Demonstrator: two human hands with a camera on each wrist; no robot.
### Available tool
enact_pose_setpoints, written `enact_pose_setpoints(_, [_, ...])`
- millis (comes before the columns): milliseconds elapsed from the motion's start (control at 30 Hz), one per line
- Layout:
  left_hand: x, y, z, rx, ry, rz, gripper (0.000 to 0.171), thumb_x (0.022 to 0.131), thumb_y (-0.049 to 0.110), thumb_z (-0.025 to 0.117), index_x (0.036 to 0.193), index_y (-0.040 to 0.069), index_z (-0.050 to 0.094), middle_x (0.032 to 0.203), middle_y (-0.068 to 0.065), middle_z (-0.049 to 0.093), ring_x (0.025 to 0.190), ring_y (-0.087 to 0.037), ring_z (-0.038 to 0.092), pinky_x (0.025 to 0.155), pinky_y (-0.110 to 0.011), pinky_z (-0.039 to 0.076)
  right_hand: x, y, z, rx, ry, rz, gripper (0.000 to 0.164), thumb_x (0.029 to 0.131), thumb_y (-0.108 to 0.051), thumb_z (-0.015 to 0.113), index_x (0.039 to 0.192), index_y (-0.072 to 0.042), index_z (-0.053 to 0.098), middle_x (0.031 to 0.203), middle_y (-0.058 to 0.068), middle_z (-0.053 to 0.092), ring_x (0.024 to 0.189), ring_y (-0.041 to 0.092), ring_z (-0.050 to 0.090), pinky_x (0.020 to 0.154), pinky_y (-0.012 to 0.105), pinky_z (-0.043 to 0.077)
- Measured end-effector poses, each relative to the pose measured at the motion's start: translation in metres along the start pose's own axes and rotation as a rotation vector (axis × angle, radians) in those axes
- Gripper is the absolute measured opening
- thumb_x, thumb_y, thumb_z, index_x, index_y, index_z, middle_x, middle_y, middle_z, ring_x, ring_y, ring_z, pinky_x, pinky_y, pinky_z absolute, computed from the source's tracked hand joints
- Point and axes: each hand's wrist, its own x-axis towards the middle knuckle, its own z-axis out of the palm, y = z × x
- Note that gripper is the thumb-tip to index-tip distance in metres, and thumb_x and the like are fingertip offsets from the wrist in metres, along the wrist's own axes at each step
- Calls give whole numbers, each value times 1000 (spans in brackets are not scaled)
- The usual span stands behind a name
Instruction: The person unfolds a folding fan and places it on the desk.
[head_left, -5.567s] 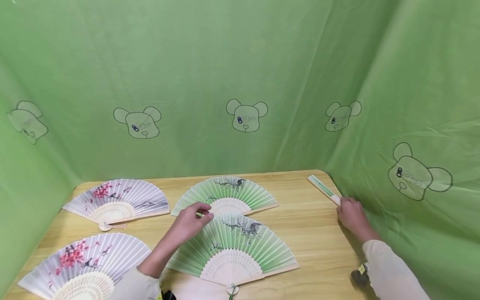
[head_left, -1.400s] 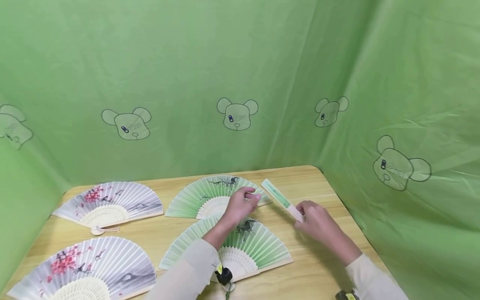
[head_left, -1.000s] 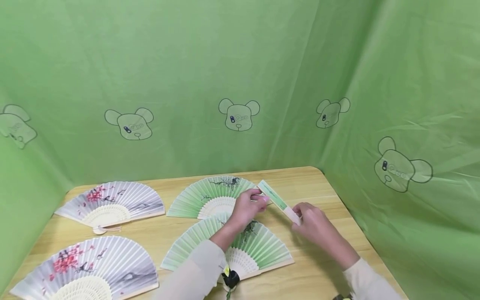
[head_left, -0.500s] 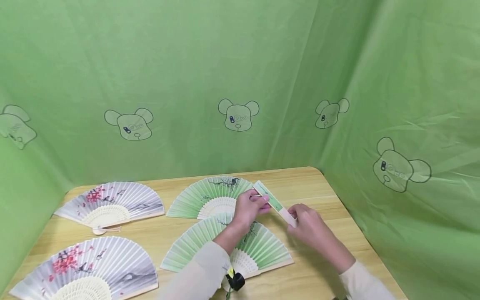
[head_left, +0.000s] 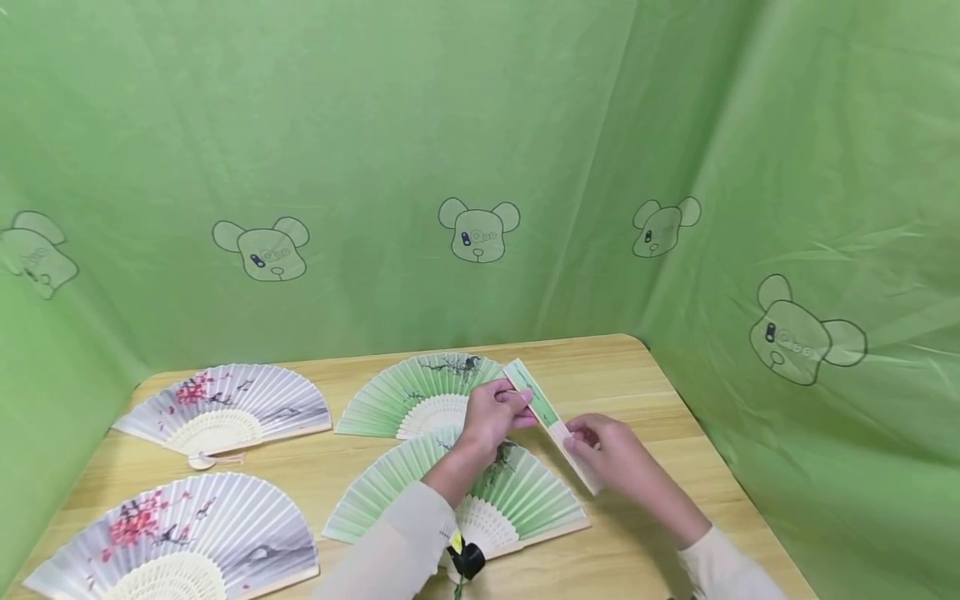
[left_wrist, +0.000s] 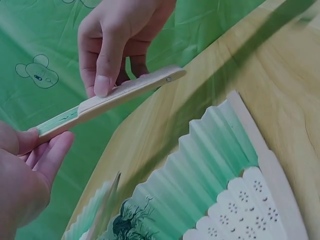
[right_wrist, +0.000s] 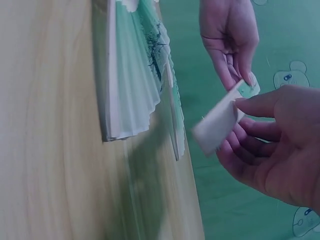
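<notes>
A folded hand fan [head_left: 550, 418], with pale wooden ribs and a green strip, is held up at a slant between both hands. My left hand [head_left: 491, 419] pinches its green far end between thumb and fingers. Nearer the pivot end, my right hand [head_left: 611, 454] grips the wooden part, its thumb [left_wrist: 103, 82] lying along the ribs. The pivot rivet [left_wrist: 168, 79] shows past the right hand's fingers in the left wrist view. Below the hands lies an open green fan [head_left: 547, 492], partly covered by the left arm; another open green fan [head_left: 405, 400] lies behind it.
Two open grey-white fans with red blossoms lie on the left, one at the back [head_left: 288, 400] and one in front [head_left: 247, 517]. All rest on a wooden table [head_left: 645, 533]. A green curtain [head_left: 360, 125] printed with bear heads surrounds the table's back and sides.
The right hand has brought the folded fan from the table's right edge to the middle. The left hand moved right and took its far end; the right hand's grip has since shifted up the ribs.
</notes>
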Motion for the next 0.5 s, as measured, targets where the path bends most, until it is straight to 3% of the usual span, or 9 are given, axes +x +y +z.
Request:
enact_pose_setpoints(167, [0,0,-4,-2,-17,-9,15,95,4,71,107,-6,70,81,-8,69,72,-18,73,78,-34,71,3,7,-3,228,-128,72,30,101,-15,65,125,3,68,108,14,75,87,16,69,71,22,66])
enact_pose_setpoints(267, [0,1,-6,15,-28,-7,16,96,4,70,108,-6,70,84,-11,71,72,-18,73,77,-34,71,5,12,-4,345,-199,62,34,101,-13,64,127,9,65,113,22,74,87,19,72,74,27,69])
enact_pose_setpoints(500, [-3,0,-12,24,-42,-7,14,97,4,68,106,-7,70,89,-17,74,73,-18,75,77,-33,71,9,16,-1,489,-261,79,35,98,-11,68,125,11,65,117,25,73,94,21,75,81,31,70])
